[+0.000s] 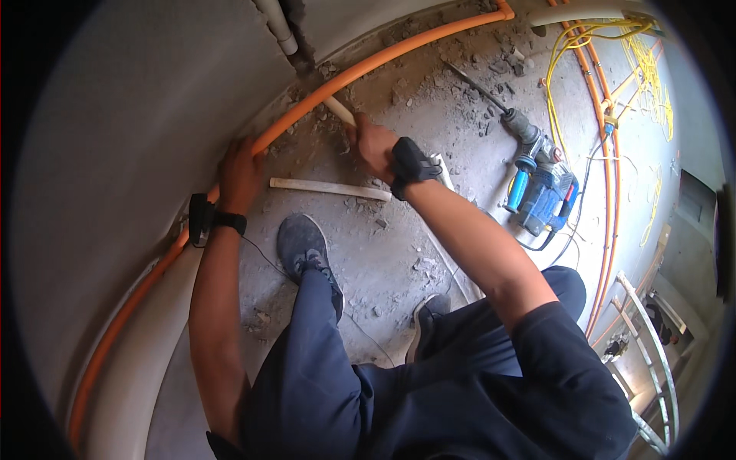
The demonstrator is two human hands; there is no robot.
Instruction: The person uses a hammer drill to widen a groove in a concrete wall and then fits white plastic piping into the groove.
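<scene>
My left hand (241, 175) is closed around the long orange pipe (399, 50), which runs along the foot of the wall. The fingers are partly hidden behind the pipe. Beyond it, my right hand (374, 149) grips the near end of a short white pipe (339, 111). That white pipe passes beneath the orange one toward a dark groove (305, 63) in the wall; I cannot tell whether it joins anything there. Higher in the same groove sits another white pipe (276, 27). A loose white strip or pipe length (330, 188) lies on the floor below my right hand.
A blue and grey hammer drill (543, 188) lies to the right with its long bit toward the wall. Rubble (491, 115) litters the floor. Yellow cable (652, 73) and thin orange pipes (609, 192) are farther right. A thick white pipe (153, 376) runs along the left wall.
</scene>
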